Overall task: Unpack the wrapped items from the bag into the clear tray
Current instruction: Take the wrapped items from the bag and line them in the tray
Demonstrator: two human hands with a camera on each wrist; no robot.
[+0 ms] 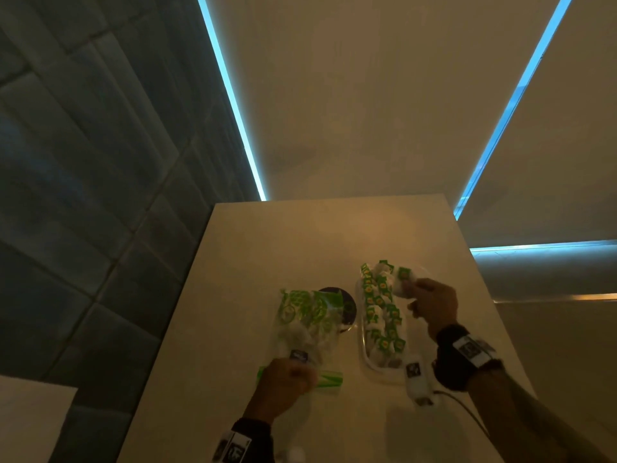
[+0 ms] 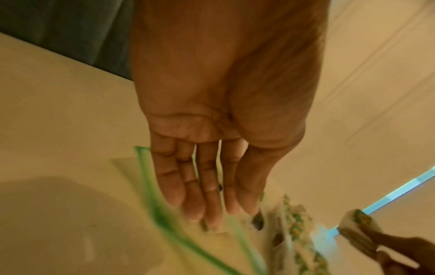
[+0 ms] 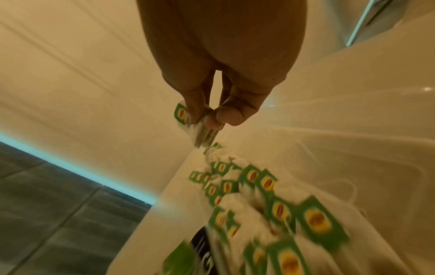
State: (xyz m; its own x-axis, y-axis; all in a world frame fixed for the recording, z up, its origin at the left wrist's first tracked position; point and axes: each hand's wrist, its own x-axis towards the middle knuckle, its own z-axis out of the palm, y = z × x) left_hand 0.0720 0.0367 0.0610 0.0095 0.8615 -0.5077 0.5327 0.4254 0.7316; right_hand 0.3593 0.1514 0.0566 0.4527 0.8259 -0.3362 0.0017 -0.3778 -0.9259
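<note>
A white wrapped item with a green and yellow label is pinched between the thumb and fingertips of the right hand. The item is held above the far end of the tray, just off its right rim; in the head view it shows as a pale bundle at the fingertips. Directly below and nearer than the pinch, the clear tray is filled along its length with a row of like items, each white with a small green square bearing a yellow mark. In the right wrist view these items are seen blurred, packed side by side and overlapping.

To the left of the tray, well apart from the right hand, the bag is laid flat on the table. It is clear plastic with green print at its far end and a green strip along its near, open edge. The left hand is placed over that near edge. In the left wrist view its fingers are seen straight and close together, reaching down toward the green strip; whether they press the bag cannot be told from the blur. A dark round object is partly covered by the bag's far right corner. Pale contents are dimly seen inside the bag, too unclear to count.
</note>
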